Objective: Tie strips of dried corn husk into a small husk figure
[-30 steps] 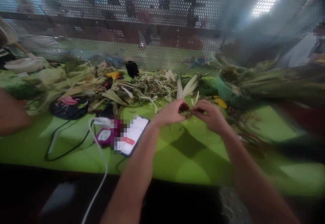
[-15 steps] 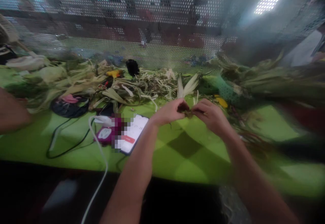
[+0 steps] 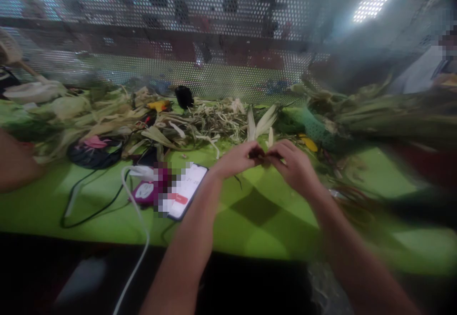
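My left hand [image 3: 240, 159] and my right hand [image 3: 291, 162] meet above the green table, fingertips pinched close together. Between them is a small brownish piece of corn husk, mostly covered by my fingers. Just behind my hands, pale corn husk leaves [image 3: 266, 121] fan upward; whether they join the held piece I cannot tell. A narrow pale husk strip [image 3: 270, 137] rises right behind the fingertips. Farther back lies a heap of dry, shredded husks [image 3: 224, 117].
A phone [image 3: 189, 189] and a purple device [image 3: 144, 192] with a white cable [image 3: 144, 224] lie left of my forearm. A green basket [image 3: 316, 127] with long leaves stands right. A black bag [image 3: 94, 153] sits left, near another person's arm [image 3: 16, 162]. Perforated metal sheeting [image 3: 214, 74] closes the back.
My fingertips have drawn slightly closer together, covering more of the piece between them. The narrow pale strip behind them shows more. The whole view has shifted slightly.
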Motion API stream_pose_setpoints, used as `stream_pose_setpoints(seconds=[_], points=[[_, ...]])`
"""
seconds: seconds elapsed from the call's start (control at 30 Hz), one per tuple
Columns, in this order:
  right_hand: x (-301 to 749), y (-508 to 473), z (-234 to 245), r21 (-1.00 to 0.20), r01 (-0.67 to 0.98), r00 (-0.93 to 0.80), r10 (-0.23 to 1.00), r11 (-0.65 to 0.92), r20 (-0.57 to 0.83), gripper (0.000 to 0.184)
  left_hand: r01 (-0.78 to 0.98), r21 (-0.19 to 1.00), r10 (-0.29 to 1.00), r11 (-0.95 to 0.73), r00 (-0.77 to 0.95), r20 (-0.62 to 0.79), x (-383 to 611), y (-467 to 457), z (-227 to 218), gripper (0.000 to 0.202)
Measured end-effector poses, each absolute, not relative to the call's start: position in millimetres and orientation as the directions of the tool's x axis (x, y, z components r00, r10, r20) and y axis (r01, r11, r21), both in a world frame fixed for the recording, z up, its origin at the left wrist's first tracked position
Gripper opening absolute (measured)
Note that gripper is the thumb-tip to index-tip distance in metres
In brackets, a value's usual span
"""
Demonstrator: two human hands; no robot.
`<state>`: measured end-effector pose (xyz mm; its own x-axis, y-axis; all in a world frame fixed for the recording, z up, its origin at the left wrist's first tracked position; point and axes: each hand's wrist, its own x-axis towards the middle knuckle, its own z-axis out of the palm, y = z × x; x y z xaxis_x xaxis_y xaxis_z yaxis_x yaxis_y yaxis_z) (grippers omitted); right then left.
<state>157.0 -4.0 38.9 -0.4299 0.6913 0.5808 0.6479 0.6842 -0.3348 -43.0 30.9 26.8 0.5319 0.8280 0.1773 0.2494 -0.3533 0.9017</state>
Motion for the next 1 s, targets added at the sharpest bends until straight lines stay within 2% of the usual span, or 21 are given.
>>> stream_pose_setpoints(seconds=[0.2, 0.27, 0.43, 0.57, 0.67, 0.87, 0.93, 1.0], points=[[152, -4, 37, -0.355, 0.614, -0.413, 0.671, 0.705, 0.616, 0.01, 0.255, 0.908, 0.847, -0.333, 0.504, 0.169, -37, 30, 27, 0.012], [153, -5, 37, -0.426, 0.59, -0.344, 0.691, 0.686, 0.636, 0.014, 0.223, 0.923, 0.857, -0.314, 0.484, 0.175, -36, 32, 24, 0.011], [163, -1, 38, -0.633, 0.571, 0.024, 0.76, 0.523, 0.649, 0.019, 0.112, 0.955, 0.892, -0.276, 0.4, 0.211, -35, 35, 19, 0.018], [165, 6, 33, -0.715, 0.517, 0.027, 0.826, 0.47, 0.563, 0.016, 0.037, 0.971, 0.897, -0.237, 0.392, 0.204, -31, 34, 18, 0.021], [161, 8, 29, -0.689, 0.518, -0.015, 0.811, 0.507, 0.585, 0.014, 0.034, 0.972, 0.893, -0.231, 0.404, 0.198, -28, 31, 20, 0.022], [156, 5, 29, -0.504, 0.599, -0.143, 0.703, 0.622, 0.697, 0.011, 0.033, 0.977, 0.902, -0.211, 0.391, 0.181, -22, 31, 18, 0.026], [155, 2, 31, -0.494, 0.596, -0.146, 0.69, 0.634, 0.709, 0.017, -0.018, 0.986, 0.926, -0.167, 0.341, 0.164, -18, 32, 15, 0.027], [155, 0, 34, -0.525, 0.595, -0.076, 0.693, 0.609, 0.717, 0.024, -0.1, 0.986, 0.959, -0.136, 0.236, 0.157, -13, 34, 11, 0.028]])
